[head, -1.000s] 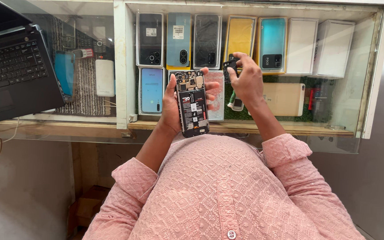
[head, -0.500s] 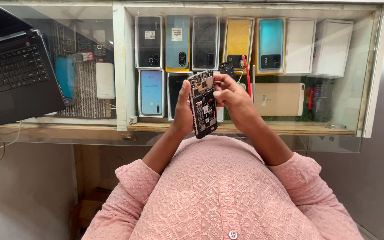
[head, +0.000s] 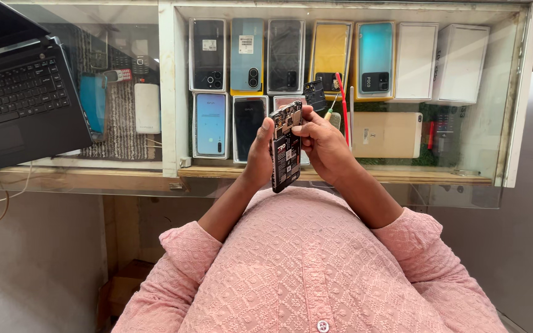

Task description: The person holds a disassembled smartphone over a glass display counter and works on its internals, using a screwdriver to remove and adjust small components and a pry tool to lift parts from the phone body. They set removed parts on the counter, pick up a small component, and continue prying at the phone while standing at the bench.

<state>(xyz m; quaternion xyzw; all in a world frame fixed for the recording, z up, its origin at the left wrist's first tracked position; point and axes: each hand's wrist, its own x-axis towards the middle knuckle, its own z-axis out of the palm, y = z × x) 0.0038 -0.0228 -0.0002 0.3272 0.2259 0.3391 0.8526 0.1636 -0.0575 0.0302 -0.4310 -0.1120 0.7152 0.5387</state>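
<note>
An opened phone (head: 285,148) with its back cover off, circuit board showing, stands tilted on edge in front of my chest. My left hand (head: 260,148) grips its left side. My right hand (head: 323,140) touches the phone's upper right edge with the thumb, and a small black part (head: 314,94) sticks up above its fingers. A red-handled tool (head: 342,102) and a thin green-tipped tool (head: 330,113) show right behind the right hand; whether the hand holds them I cannot tell.
A glass-topped counter (head: 168,185) holds rows of phones and phone boxes (head: 247,55) under the glass. A black laptop (head: 20,98) sits on the counter at the left. A white power bank (head: 147,108) lies in the left compartment.
Both hands drew together with the phone, which turned more edge-on. My right hand came from the counter over to the phone's upper edge, bringing the small black part.
</note>
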